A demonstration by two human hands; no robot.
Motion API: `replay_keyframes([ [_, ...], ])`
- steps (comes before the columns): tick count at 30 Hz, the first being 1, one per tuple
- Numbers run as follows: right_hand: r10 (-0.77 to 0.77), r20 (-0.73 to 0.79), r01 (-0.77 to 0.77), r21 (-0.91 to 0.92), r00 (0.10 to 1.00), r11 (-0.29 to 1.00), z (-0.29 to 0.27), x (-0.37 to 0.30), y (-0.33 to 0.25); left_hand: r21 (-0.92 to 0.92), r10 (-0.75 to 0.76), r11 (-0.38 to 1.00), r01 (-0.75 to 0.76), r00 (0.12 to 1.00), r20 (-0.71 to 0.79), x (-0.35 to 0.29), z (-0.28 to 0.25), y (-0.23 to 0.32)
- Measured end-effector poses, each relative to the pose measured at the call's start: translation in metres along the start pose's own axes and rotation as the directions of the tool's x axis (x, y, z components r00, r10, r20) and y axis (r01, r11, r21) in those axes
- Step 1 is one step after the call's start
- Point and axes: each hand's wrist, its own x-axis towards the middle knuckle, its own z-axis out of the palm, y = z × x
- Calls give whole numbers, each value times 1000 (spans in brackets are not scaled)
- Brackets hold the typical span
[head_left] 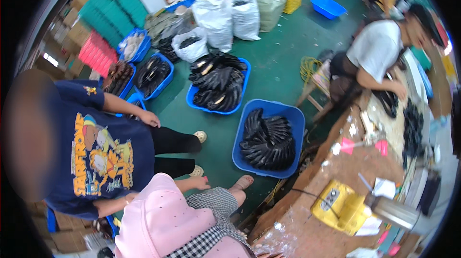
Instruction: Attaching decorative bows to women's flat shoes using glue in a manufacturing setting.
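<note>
Neither my left hand nor my right hand can be made out in the head view. At the lower edge, close to me, is a person in a pink dotted head covering (158,215) with a black-and-white checked band. A bent leg in grey checked cloth and a sandalled foot (242,182) show beyond it, and a forearm with a hand (200,183) rests by the knee. Some skin-coloured shapes at the bottom edge, beside the workbench (297,219), are too cut off to tell whose they are. A yellow machine (338,207) sits on that bench.
On the green floor stand a blue tub (300,138) of glossy black pieces and other filled blue tubs. A person in a navy shirt (110,138) stands at left. At right, a person in a white shirt (377,46) handles black pieces at the bench. White sacks (213,22) stand behind.
</note>
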Motion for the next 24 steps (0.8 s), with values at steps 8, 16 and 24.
replay_keyframes([
  [8,-194,398,143,154,896,978,34,55,9,-291,-38,956,26,999,-36,-72,87,-13],
  [16,-192,732,143,129,653,981,39,84,52,-510,-276,856,87,911,-306,-86,76,-25],
  [24,-18,935,25,9,354,1000,87,104,51,-607,-289,794,34,900,-327,-70,-4,-46],
])
